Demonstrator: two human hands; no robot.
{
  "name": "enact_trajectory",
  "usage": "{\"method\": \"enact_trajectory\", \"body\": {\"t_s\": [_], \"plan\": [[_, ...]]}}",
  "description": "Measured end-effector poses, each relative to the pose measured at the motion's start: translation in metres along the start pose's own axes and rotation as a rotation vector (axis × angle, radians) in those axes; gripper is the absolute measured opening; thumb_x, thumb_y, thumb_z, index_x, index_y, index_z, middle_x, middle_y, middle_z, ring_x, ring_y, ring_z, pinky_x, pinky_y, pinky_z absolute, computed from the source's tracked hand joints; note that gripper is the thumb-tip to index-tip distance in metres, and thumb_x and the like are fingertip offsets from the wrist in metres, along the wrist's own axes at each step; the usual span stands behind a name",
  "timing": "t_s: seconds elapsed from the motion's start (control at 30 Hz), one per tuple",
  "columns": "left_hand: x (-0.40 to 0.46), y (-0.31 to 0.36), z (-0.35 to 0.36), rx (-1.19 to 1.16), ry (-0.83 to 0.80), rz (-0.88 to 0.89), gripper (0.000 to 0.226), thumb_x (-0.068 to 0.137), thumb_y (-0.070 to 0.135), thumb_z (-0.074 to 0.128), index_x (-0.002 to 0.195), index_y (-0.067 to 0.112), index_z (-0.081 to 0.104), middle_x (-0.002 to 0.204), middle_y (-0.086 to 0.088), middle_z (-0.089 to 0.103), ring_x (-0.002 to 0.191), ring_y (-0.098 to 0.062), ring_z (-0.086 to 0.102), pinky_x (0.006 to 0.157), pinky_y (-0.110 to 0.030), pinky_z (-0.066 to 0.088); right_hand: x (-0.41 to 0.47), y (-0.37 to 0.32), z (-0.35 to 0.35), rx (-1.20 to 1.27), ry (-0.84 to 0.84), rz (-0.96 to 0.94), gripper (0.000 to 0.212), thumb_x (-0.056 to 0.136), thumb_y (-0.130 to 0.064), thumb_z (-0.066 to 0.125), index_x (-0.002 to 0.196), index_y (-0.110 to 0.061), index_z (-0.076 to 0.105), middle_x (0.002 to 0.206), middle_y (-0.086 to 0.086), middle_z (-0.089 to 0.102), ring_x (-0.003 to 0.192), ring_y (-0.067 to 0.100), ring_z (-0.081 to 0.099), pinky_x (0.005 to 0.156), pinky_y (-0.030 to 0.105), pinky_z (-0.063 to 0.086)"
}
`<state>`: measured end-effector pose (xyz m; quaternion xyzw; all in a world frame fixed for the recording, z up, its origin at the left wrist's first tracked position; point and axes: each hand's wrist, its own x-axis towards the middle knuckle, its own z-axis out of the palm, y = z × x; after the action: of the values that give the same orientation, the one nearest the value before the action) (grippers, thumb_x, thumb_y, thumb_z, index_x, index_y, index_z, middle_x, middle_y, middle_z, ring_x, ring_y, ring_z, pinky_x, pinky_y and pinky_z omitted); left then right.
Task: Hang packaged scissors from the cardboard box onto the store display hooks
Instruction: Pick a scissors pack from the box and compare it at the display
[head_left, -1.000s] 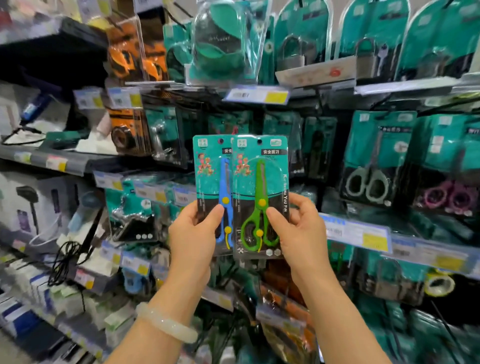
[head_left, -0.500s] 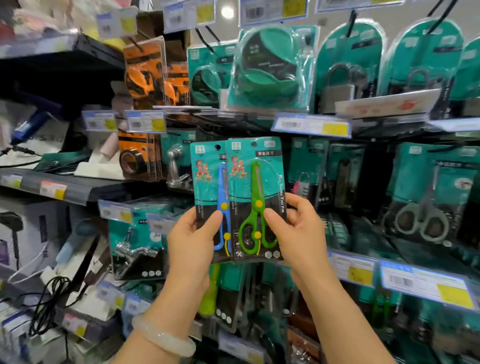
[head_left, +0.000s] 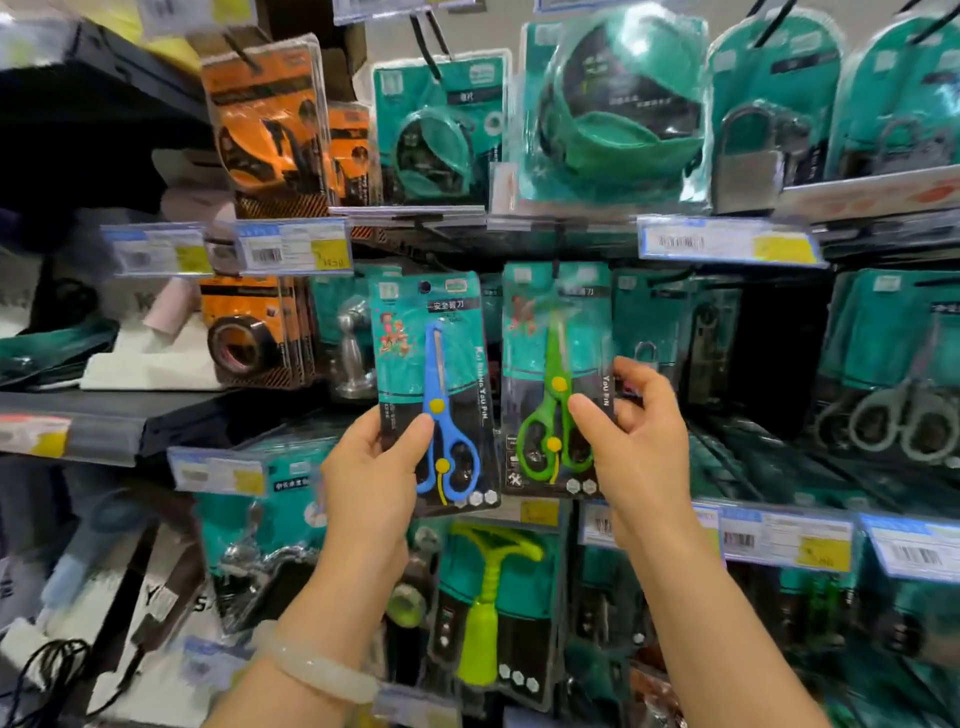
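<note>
1. Two packs of scissors were held up before the display in the head view, one in each hand, side by side and apart.
2. The left hand (head_left: 371, 475) pinched the blue scissors pack (head_left: 434, 389) at its lower left edge, thumb on the front, keeping it upright.
3. The right hand (head_left: 636, 441) pinched the green scissors pack (head_left: 558, 379) at its right edge, thumb on the front near the handles; its top edge sat just under a price tag rail (head_left: 727, 241).
4. A pale bracelet (head_left: 317, 665) circled the left wrist.
5. Padlocks (head_left: 748, 161) hung above right; grey scissors (head_left: 893, 415) hung on the right.
</note>
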<state>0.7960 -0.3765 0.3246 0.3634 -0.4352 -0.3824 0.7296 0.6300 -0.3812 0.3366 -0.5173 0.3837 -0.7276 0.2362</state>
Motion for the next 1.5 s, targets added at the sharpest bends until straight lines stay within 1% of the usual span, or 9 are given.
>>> {"method": "enact_trajectory", "body": {"t_s": [0.1, 0.23, 0.37, 0.6, 0.83, 1.03, 1.2, 1.4, 1.5], "plan": [[0.007, -0.003, -0.002, -0.008, -0.036, -0.013, 0.017, 0.090, 0.005, 0.059, 0.100, 0.017, 0.067, 0.084, 0.008, 0.072, 0.066, -0.001, 0.068, 0.054, -0.012, 0.052, -0.002, 0.002, 0.001, -0.077, 0.052, -0.047, 0.041, 0.088, -0.009, 0.063, 0.116, -0.033, 0.045, 0.086, -0.009, 0.053, 0.068, -0.005, 0.056, 0.059, 0.006, 0.044], [0.013, -0.005, -0.005, -0.012, -0.083, -0.031, 0.017, 0.089, 0.006, 0.061, 0.094, 0.021, 0.068, 0.074, 0.014, 0.074, 0.068, -0.001, 0.069, 0.055, -0.013, 0.053, 0.008, 0.003, 0.008, -0.160, 0.089, -0.042, 0.035, 0.087, -0.011, 0.064, 0.111, -0.034, 0.052, 0.101, 0.008, 0.060, 0.089, 0.031, 0.059, 0.076, 0.038, 0.051], [0.015, -0.004, -0.010, -0.025, -0.114, -0.053, 0.017, 0.089, 0.006, 0.061, 0.098, 0.017, 0.069, 0.082, 0.009, 0.075, 0.074, -0.006, 0.070, 0.058, -0.016, 0.054, 0.033, 0.005, 0.013, -0.236, 0.128, -0.002, 0.029, 0.088, -0.007, 0.061, 0.113, -0.021, 0.054, 0.082, -0.005, 0.058, 0.062, 0.003, 0.056, 0.054, 0.015, 0.047], [0.012, -0.004, -0.007, -0.055, -0.184, -0.102, 0.017, 0.089, 0.008, 0.061, 0.096, 0.021, 0.069, 0.086, 0.002, 0.076, 0.080, -0.015, 0.072, 0.069, -0.028, 0.057, 0.066, 0.010, 0.017, -0.640, 0.015, 0.223, 0.018, 0.093, -0.017, 0.056, 0.108, -0.022, 0.049, 0.106, 0.005, 0.058, 0.074, 0.019, 0.055, 0.062, 0.026, 0.044], [0.003, -0.011, 0.015, -0.095, -0.208, -0.036, 0.019, 0.088, 0.005, 0.061, 0.093, 0.022, 0.069, 0.085, 0.004, 0.075, 0.082, -0.017, 0.070, 0.071, -0.030, 0.059, -0.002, -0.016, 0.026, -0.138, -0.133, -0.030, 0.032, 0.090, -0.028, 0.059, 0.118, -0.027, 0.045, 0.088, -0.002, 0.065, 0.071, 0.000, 0.064, 0.068, 0.019, 0.053], [-0.010, -0.011, 0.035, -0.088, -0.281, 0.151, 0.036, 0.091, 0.005, 0.057, 0.108, 0.036, 0.056, 0.087, 0.010, 0.070, 0.080, -0.001, 0.068, 0.070, -0.019, 0.054, -0.020, -0.001, 0.021, -0.272, -0.064, -0.332, 0.052, 0.085, -0.018, 0.068, 0.120, -0.046, 0.040, 0.099, -0.018, 0.054, 0.093, 0.014, 0.061, 0.080, 0.043, 0.053], [-0.007, -0.009, 0.049, -0.029, -0.302, 0.201, 0.048, 0.091, 0.002, 0.055, 0.119, 0.038, 0.041, 0.083, -0.002, 0.060, 0.065, -0.003, 0.062, 0.057, -0.017, 0.049, -0.005, -0.005, 0.010, -0.275, -0.038, -0.329, 0.049, 0.085, -0.014, 0.068, 0.117, -0.041, 0.043, 0.104, -0.019, 0.053, 0.096, 0.004, 0.055, 0.085, 0.026, 0.052], [-0.004, -0.013, 0.060, 0.044, -0.292, 0.149, 0.047, 0.091, 0.004, 0.057, 0.115, 0.042, 0.045, 0.094, -0.010, 0.067, 0.078, -0.019, 0.068, 0.070, -0.035, 0.056, 0.003, 0.000, 0.001, -0.282, -0.040, -0.270, 0.046, 0.086, -0.013, 0.067, 0.119, -0.034, 0.042, 0.111, -0.016, 0.051, 0.112, -0.018, 0.032, 0.079, 0.017, 0.048], [-0.001, -0.013, 0.064, 0.128, -0.284, 0.108, 0.048, 0.090, 0.008, 0.058, 0.128, 0.035, 0.045, 0.095, -0.010, 0.065, 0.083, -0.023, 0.066, 0.077, -0.044, 0.056, 0.010, 0.001, -0.002, -0.303, -0.046, -0.229, 0.046, 0.085, -0.017, 0.068, 0.118, -0.037, 0.042, 0.107, -0.029, 0.046, 0.095, -0.032, 0.042, 0.074, 0.003, 0.044]]}}
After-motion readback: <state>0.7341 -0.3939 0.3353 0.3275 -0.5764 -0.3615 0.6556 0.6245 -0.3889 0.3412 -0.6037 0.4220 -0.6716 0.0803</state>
